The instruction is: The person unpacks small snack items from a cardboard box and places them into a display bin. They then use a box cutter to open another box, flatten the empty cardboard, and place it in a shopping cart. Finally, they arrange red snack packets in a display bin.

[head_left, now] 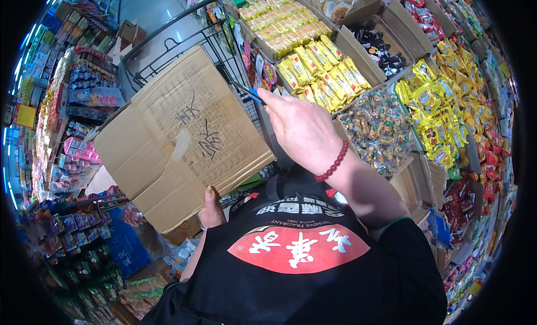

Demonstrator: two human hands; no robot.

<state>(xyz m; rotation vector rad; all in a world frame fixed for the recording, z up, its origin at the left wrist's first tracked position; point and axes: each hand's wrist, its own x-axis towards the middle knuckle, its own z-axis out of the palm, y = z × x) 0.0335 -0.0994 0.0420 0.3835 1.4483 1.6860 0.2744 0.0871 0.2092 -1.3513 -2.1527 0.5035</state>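
Note:
My left hand grips the lower edge of a flattened brown cardboard box, thumb on top and fingers hidden beneath. The sheet is tilted, creased and bears handwriting in marker, with a pale torn patch near its middle. Beyond its right edge, my right hand is closed around a slim tool with a blue handle; its dark tip points up and left, and whether it is a knife or a pen I cannot tell. A red bead bracelet circles my right wrist.
A black wire shopping cart stands behind and under the cardboard. On the right are open boxes of yellow snack packets, wrapped sweets and dark packets. Shelves of hanging packets line the left, with a blue box below.

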